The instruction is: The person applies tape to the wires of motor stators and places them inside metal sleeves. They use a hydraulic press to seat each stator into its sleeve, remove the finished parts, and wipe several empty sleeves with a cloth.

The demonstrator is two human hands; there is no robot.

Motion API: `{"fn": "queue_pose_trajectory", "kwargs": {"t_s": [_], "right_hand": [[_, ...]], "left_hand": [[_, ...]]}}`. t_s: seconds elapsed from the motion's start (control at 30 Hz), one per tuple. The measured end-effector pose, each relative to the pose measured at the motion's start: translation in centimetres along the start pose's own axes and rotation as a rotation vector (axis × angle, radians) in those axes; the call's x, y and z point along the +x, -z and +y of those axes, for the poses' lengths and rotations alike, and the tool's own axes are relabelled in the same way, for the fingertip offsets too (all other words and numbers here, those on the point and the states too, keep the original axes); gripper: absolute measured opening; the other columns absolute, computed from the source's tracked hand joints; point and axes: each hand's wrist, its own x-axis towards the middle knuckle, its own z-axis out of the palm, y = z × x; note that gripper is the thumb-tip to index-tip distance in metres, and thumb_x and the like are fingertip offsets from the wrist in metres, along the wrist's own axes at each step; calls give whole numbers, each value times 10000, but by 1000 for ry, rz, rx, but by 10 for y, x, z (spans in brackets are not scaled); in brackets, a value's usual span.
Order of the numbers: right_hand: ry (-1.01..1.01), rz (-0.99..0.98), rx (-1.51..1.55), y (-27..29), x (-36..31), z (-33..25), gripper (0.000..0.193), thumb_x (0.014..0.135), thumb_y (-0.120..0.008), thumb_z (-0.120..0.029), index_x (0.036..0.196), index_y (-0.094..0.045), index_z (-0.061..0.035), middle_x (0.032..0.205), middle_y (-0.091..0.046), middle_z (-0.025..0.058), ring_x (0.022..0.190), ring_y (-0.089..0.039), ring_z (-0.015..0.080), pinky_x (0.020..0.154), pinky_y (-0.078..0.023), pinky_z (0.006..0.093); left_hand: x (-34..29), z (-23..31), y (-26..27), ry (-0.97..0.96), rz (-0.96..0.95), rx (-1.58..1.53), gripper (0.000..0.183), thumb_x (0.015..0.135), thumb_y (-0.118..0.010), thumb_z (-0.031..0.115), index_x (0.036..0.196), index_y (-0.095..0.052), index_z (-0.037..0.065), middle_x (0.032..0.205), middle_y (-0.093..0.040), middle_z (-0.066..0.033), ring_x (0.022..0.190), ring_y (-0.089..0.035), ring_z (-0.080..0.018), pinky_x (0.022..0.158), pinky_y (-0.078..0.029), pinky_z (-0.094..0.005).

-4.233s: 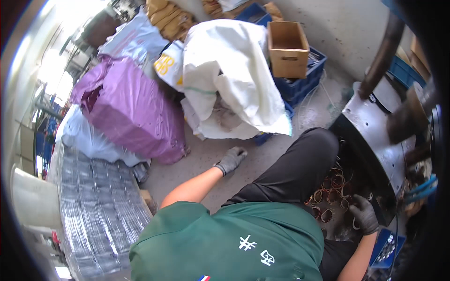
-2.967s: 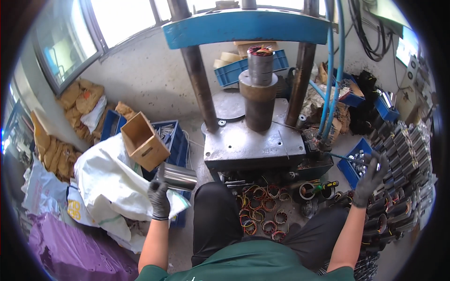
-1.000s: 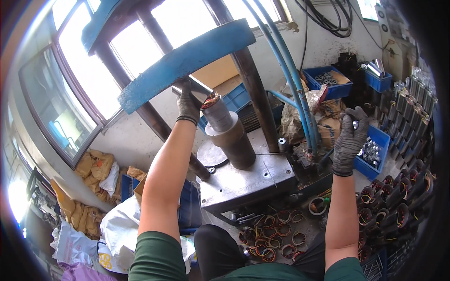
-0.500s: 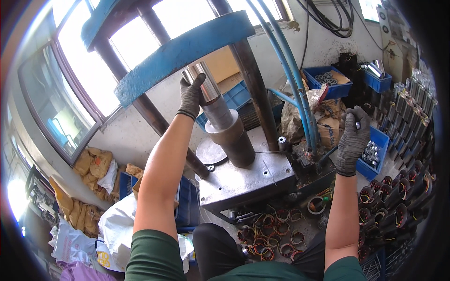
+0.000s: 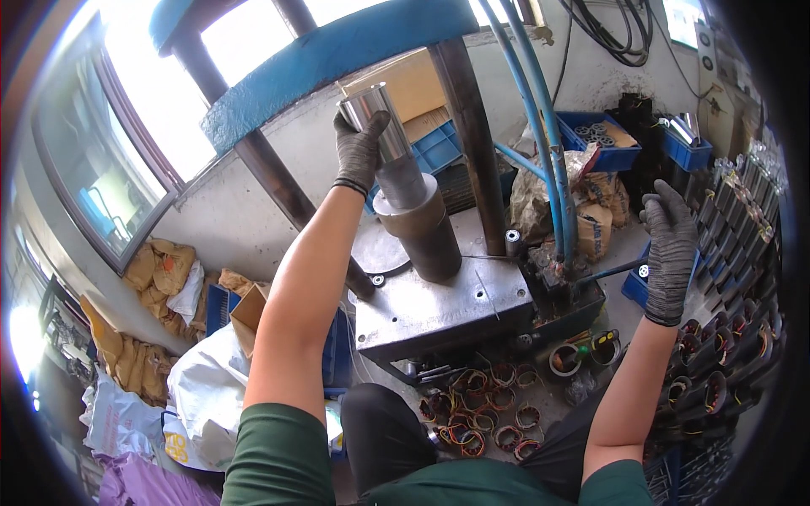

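My gloved left hand [image 5: 361, 150] is wrapped around a shiny metal cylinder [image 5: 384, 126]. The cylinder stands tilted in view atop a narrower grey cylindrical piece [image 5: 401, 184], which rises from a thick dark metal sleeve [image 5: 423, 240] on the press's steel bed [image 5: 439, 308]. My gloved right hand [image 5: 672, 249] is raised at the right, its visible fingers stretched upward, and I see nothing held in it. A dark lever bar [image 5: 612, 271] ends close to that hand. Behind the hand is a blue bin [image 5: 634, 288], partly hidden, with a small silvery part at its edge.
The press's blue crossbeam [image 5: 337, 63] spans above the cylinder between dark columns [image 5: 472, 135]. Blue hoses [image 5: 540, 135] run down its right side. Several wire-wound rings [image 5: 481, 405] lie on the floor. Stacked dark tubes [image 5: 717, 337] stand right; sacks [image 5: 160, 287] lie left.
My right hand has moved right and slightly down, its fingers straightening; the small metal part seen at its fingers no longer shows there. My left hand remains on the cylinder. The view has shifted slightly.
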Motion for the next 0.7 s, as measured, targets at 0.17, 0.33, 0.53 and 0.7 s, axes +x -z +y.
{"fn": "queue_pose_trajectory", "kwargs": {"t_s": [0.17, 0.33, 0.53, 0.7], "right_hand": [[157, -105, -178, 2, -11, -18, 450, 1014, -676, -87, 1459, -617, -123, 1094, -707, 57, 971, -637, 122, 918, -537, 302], [184, -181, -363, 9, -23, -29, 503, 1006, -715, -183, 1487, -588, -109, 1083, -704, 83, 947, -649, 140, 890, -549, 324], [225, -422, -653, 35, -46, -48, 633, 939, -758, -462, 1397, -639, -40, 1064, -733, 181, 949, -719, 291, 879, -570, 395], [285, -1126, -1104, 69, -78, -83, 475, 889, -715, -413, 1232, -733, -85, 1165, -753, 165, 1022, -725, 355, 922, -561, 470]], "left_hand": [[-8, -17, 4, -45, 10, -18, 952, 778, -924, 236, 1497, -332, 39, 1326, -586, -156, 1208, -585, -270, 1044, -503, -402], [-44, -66, 11, -37, 28, 10, 1036, 719, -974, 288, 1500, -336, 51, 1339, -601, -140, 1202, -593, -243, 1023, -517, -367], [-62, -77, 22, 203, 5, 201, 786, 713, -942, 184, 1353, -514, 28, 1180, -719, -149, 1058, -687, -244, 963, -550, -354], [-65, -66, 25, 206, -16, 10, 732, 717, -946, 159, 1312, -541, 26, 1169, -722, -131, 1063, -678, -240, 956, -547, -360]]}}
